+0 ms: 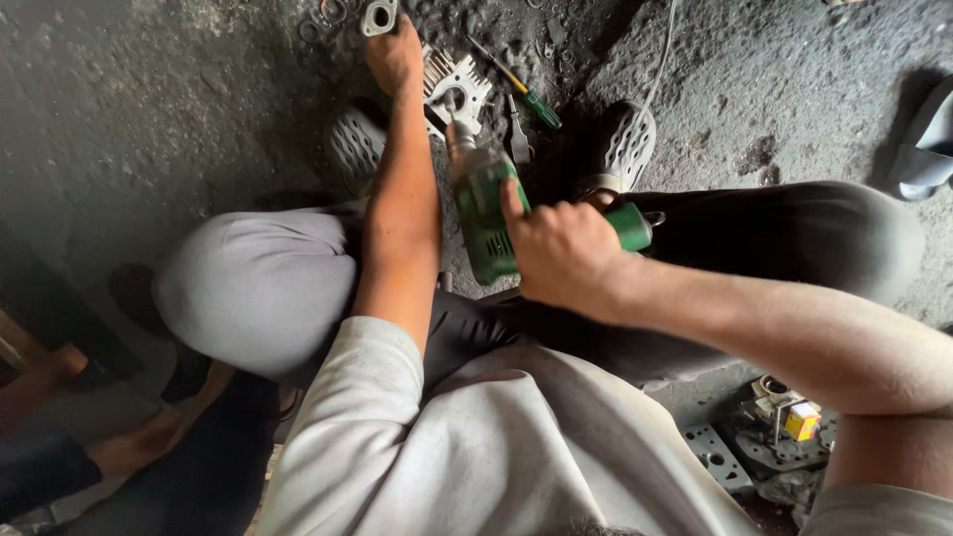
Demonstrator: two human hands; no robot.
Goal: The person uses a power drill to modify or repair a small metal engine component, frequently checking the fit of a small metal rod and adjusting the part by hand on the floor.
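Green and plastic, the power drill [491,223] is sitting in the right hand [566,253], whose fingers are wrapping tightly around its handle between the person's two bent knees. Its tip is pointing down at a finned metal part [459,89] lying on the dark, gritty floor [139,109], though the tip itself is hard to make out. The left hand [394,55] is reaching farther out, pressing flat on the floor just beside that part; its fingertips are hidden. A screwdriver [521,89] is lying near the part, pliers [518,139] beside it. A small metal flange [378,17] is being cut off by the top edge. Sandals are flanking the work, leaving little room.
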